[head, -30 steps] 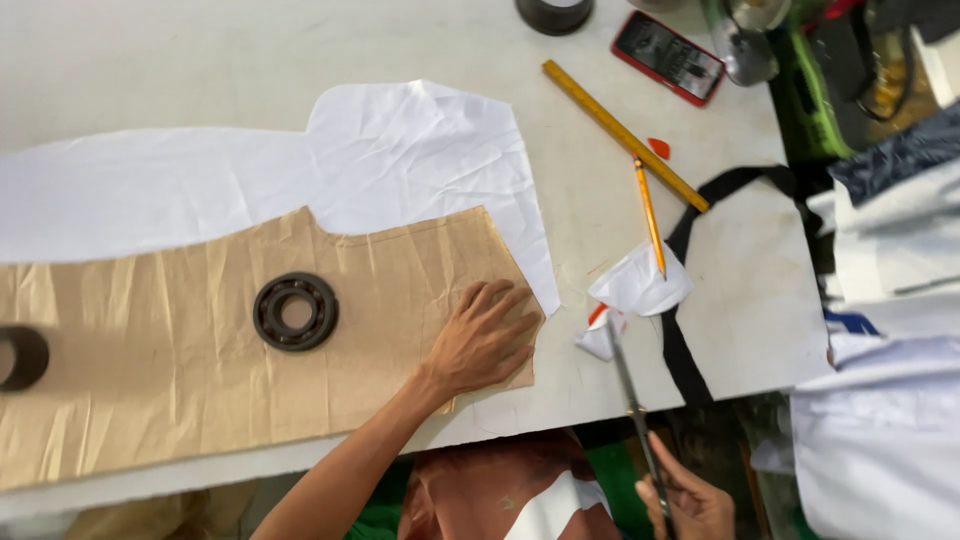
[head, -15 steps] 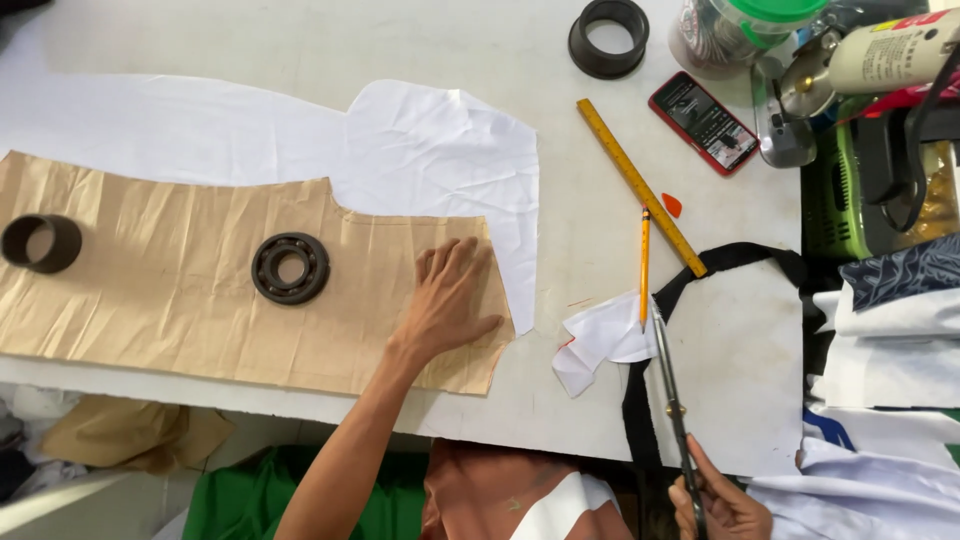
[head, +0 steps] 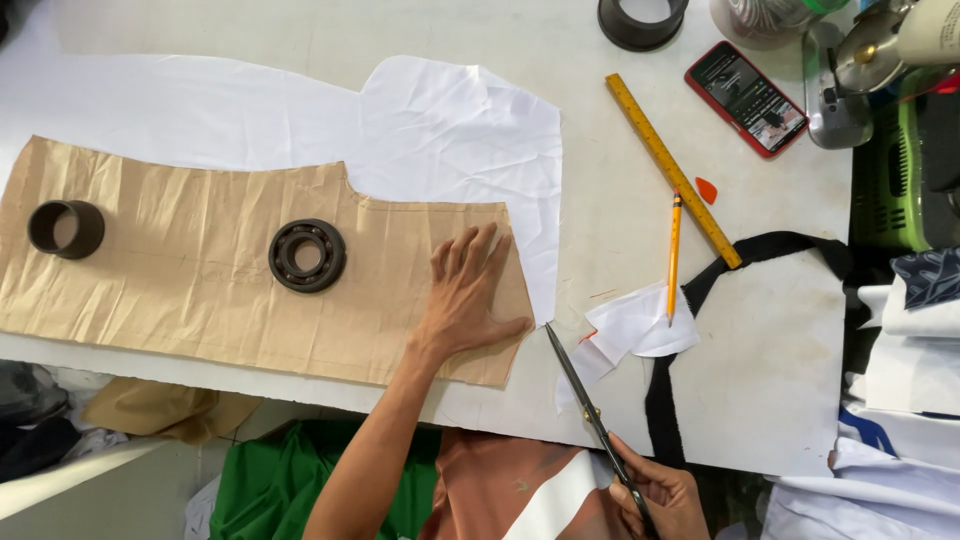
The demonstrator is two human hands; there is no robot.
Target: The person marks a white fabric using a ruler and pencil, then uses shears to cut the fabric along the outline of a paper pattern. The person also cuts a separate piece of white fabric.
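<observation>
My left hand (head: 466,292) lies flat, fingers spread, on the right end of a crinkled brown paper pattern (head: 190,265). The pattern rests on a white fabric piece (head: 440,130) on the table. A black bearing ring (head: 307,255) and a dark cylinder (head: 65,228) sit on the paper as weights. My right hand (head: 660,498) grips the handles of long scissors (head: 585,395) at the table's near edge. The blade tips point up toward the fabric's lower right corner, beside my left thumb.
White fabric scraps (head: 630,330) lie right of the scissors. A yellow ruler (head: 672,168), a pencil (head: 674,250), an orange chalk piece (head: 706,189), a red phone (head: 746,98), a black ring (head: 642,20) and a black strap (head: 760,250) lie to the right. A sewing machine (head: 880,60) stands at the far right.
The view has shifted, so everything sits further right and lower. My right hand has brought the scissors leftward, tips closer to the fabric corner. My left hand stays flat on the pattern.
</observation>
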